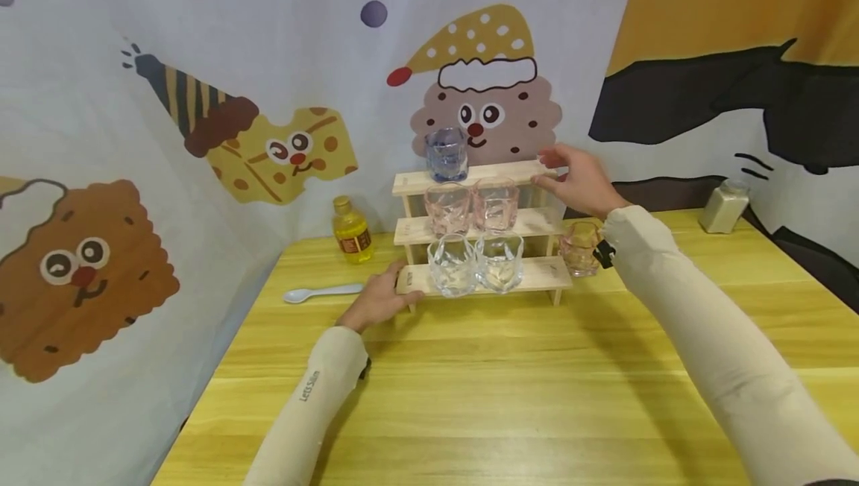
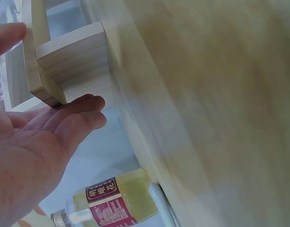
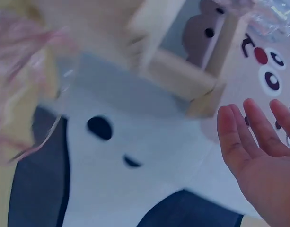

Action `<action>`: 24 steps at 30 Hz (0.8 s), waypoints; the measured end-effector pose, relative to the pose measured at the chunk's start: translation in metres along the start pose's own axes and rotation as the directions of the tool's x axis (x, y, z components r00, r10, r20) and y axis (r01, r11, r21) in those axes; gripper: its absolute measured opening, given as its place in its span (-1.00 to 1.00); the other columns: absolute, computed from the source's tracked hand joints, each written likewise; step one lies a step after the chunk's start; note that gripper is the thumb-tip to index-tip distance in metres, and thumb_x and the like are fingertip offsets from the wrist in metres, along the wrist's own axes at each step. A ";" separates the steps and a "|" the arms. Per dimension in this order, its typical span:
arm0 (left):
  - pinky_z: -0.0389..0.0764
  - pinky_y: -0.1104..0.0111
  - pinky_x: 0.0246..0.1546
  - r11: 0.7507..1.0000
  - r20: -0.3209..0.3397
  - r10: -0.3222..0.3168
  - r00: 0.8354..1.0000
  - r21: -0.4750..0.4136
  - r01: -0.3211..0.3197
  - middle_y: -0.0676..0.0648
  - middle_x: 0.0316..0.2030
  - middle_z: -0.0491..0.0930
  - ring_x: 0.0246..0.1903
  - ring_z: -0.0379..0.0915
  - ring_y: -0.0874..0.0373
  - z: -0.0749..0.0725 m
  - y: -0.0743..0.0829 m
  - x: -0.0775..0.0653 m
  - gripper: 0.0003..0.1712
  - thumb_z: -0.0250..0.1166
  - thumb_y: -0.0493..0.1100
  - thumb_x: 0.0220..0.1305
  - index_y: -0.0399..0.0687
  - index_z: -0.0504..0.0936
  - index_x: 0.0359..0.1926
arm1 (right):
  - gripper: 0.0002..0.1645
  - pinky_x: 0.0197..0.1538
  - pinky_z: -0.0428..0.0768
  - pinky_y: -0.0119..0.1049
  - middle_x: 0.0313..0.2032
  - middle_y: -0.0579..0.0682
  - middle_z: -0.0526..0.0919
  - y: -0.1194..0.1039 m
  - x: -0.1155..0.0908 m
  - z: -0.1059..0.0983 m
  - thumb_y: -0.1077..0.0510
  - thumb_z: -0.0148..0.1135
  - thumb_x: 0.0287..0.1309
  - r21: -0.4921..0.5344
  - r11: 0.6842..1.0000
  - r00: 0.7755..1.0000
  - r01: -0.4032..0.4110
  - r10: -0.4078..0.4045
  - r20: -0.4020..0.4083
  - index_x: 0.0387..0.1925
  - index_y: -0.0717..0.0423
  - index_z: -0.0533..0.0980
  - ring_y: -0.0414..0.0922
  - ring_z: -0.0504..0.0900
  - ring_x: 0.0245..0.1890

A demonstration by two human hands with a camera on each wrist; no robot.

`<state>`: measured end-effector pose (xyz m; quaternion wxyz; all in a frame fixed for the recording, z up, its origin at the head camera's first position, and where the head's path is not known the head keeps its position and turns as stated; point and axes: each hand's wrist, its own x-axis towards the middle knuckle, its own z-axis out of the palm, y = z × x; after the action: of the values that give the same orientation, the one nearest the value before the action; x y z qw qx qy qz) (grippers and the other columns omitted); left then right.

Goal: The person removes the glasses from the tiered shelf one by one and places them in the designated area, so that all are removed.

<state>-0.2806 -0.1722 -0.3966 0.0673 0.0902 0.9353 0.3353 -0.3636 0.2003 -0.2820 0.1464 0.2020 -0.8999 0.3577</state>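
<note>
A three-tier wooden stand (image 1: pixel 409 231) stands on the table. A blue glass (image 1: pixel 446 154) sits at the left of its top tier. On the middle tier are two pink glasses (image 1: pixel 495 206), and on the bottom tier two clear glasses (image 1: pixel 452 266). My left hand (image 1: pixel 382 296) grips the left end of the bottom board, the thumb in front and the fingers at its end. Beside the top tier's right end is my right hand (image 1: pixel 579 179), fingers spread and holding nothing. Another pink glass (image 1: pixel 581 249) is on the table right of the stand, partly hidden by the right wrist.
Left of the stand stands a yellow bottle (image 1: pixel 353 231) with a dark red label, a pale spoon (image 1: pixel 322 293) lying in front of it. A jar of pale contents (image 1: pixel 725 207) is at the far right. A cartoon-printed curtain (image 1: pixel 302 16) hangs behind the table.
</note>
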 end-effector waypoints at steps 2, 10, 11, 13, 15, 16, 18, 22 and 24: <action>0.57 0.08 0.02 1.000 0.009 -0.005 1.000 0.002 0.005 -0.23 0.09 0.64 -0.06 0.61 -0.01 0.000 0.001 0.000 -0.02 0.29 0.17 0.33 -0.06 0.05 0.58 | -0.33 0.28 0.44 0.19 0.29 0.33 0.47 -0.008 0.009 0.002 0.07 0.23 0.36 0.010 1.000 0.999 -0.014 0.013 0.030 0.39 0.24 0.32 0.25 0.45 0.29; 0.53 0.22 -0.19 1.000 0.040 -0.027 0.999 0.007 0.027 -0.19 -0.07 0.66 -0.30 0.55 0.08 -0.001 0.001 0.000 0.01 0.28 0.18 0.32 -0.06 0.00 0.59 | -0.26 0.35 0.40 0.12 0.31 0.29 0.47 -0.038 0.049 0.012 0.02 0.26 0.33 -0.007 0.999 0.989 -0.048 0.048 0.139 0.43 0.20 0.28 0.20 0.45 0.30; 0.52 0.23 -0.22 1.000 0.044 -0.028 0.999 0.005 0.028 -0.20 -0.07 0.66 -0.31 0.55 0.08 -0.001 0.000 0.000 0.01 0.28 0.18 0.32 -0.07 0.00 0.59 | -0.25 0.36 0.40 0.11 0.32 0.27 0.46 -0.042 0.054 0.014 0.02 0.26 0.33 -0.003 0.999 0.987 -0.051 0.051 0.155 0.44 0.19 0.27 0.19 0.44 0.31; 0.50 0.25 -0.29 1.000 0.047 -0.029 0.998 0.005 0.028 -0.21 -0.11 0.66 -0.36 0.53 0.06 -0.002 -0.001 0.001 0.01 0.28 0.17 0.32 -0.08 0.00 0.59 | -0.23 0.37 0.40 0.09 0.34 0.25 0.45 -0.050 0.063 0.017 0.03 0.27 0.34 0.002 0.998 0.982 -0.065 0.064 0.179 0.47 0.16 0.24 0.16 0.43 0.33; 0.49 0.27 -0.33 1.000 0.044 -0.019 0.999 0.007 0.019 -0.21 -0.12 0.65 -0.38 0.52 0.07 -0.003 -0.002 0.003 0.00 0.29 0.16 0.32 -0.10 0.02 0.58 | -0.20 0.37 0.40 0.08 0.37 0.23 0.43 -0.057 0.072 0.020 0.00 0.27 0.34 0.008 0.996 0.976 -0.084 0.081 0.201 0.49 0.13 0.22 0.14 0.42 0.35; 0.49 0.29 -0.33 1.000 0.042 -0.011 0.999 0.013 0.011 -0.20 -0.12 0.66 -0.38 0.52 0.08 -0.003 -0.001 0.003 0.00 0.29 0.16 0.32 -0.11 0.03 0.57 | -0.20 0.36 0.42 0.08 0.36 0.23 0.43 -0.061 0.076 0.021 0.00 0.27 0.33 0.014 0.996 0.974 -0.090 0.086 0.210 0.49 0.12 0.22 0.14 0.42 0.35; 0.48 0.30 -0.34 1.000 0.038 -0.002 0.999 0.021 0.001 -0.19 -0.14 0.66 -0.38 0.52 0.09 -0.002 -0.001 0.005 -0.01 0.29 0.15 0.32 -0.14 0.05 0.57 | -0.20 0.35 0.43 0.08 0.34 0.24 0.44 -0.068 0.083 0.025 0.00 0.27 0.32 0.017 0.995 0.970 -0.099 0.093 0.223 0.48 0.13 0.22 0.14 0.44 0.33; 0.48 0.30 -0.35 1.000 0.037 -0.001 0.999 0.029 0.000 -0.17 -0.19 0.66 -0.41 0.51 0.09 -0.003 0.000 0.005 -0.02 0.30 0.14 0.32 -0.13 0.06 0.56 | -0.18 0.34 0.44 0.04 0.31 0.23 0.48 -0.080 0.096 0.032 -0.02 0.28 0.31 -0.008 0.995 0.965 -0.102 0.101 0.243 0.48 0.15 0.22 0.12 0.46 0.30; 0.50 0.25 -0.33 1.000 0.042 -0.005 0.999 0.029 0.004 -0.19 -0.19 0.67 -0.41 0.53 0.06 -0.002 0.000 0.005 -0.03 0.29 0.14 0.33 -0.12 0.05 0.57 | -0.15 0.36 0.42 0.03 0.32 0.24 0.46 -0.084 0.100 0.034 -0.04 0.28 0.31 -0.025 0.994 0.961 -0.106 0.109 0.255 0.50 0.16 0.19 0.12 0.45 0.32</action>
<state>-0.2858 -0.1719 -0.3954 0.0865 0.0959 0.9386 0.3198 -0.4156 0.0949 -0.2161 0.0103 0.1965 -0.9229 0.3309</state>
